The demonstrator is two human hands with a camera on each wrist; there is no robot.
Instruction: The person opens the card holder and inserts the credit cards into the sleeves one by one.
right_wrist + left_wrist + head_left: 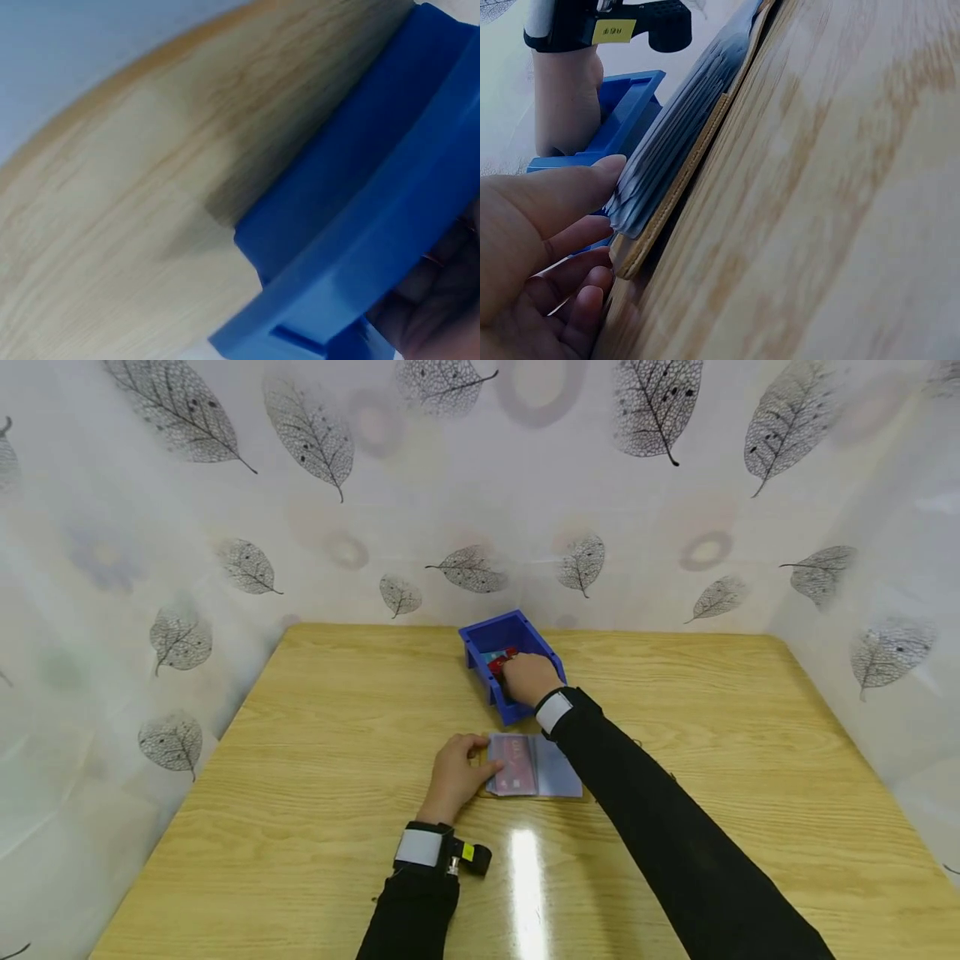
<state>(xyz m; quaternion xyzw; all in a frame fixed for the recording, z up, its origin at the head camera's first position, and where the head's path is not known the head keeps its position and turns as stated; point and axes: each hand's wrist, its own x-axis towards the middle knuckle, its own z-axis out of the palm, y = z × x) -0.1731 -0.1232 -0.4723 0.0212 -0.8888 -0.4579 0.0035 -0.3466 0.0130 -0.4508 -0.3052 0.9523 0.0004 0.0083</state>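
Note:
An open card holder (558, 768) with a tan cover and clear plastic sleeves lies on the table. A pinkish-red card (514, 767) shows in its left sleeve. My left hand (453, 777) holds the holder's left edge, thumb on the sleeves; the left wrist view shows the stacked sleeves (682, 127) side-on above the stitched cover (679, 180). Beyond the holder, my right hand (531, 678) reaches into a blue plastic bin (472, 650), fingers down among red and light-blue card-like items (495, 660). The bin wall (352, 225) hides much of its fingers, so its grip is unclear.
The wooden table (337, 710) extends on both sides of the holder and bin. Behind it hangs a pale curtain (525, 510) printed with leaves. My right forearm (660, 810) crosses over the holder's right side. A camera (474, 857) sits on my left wrist.

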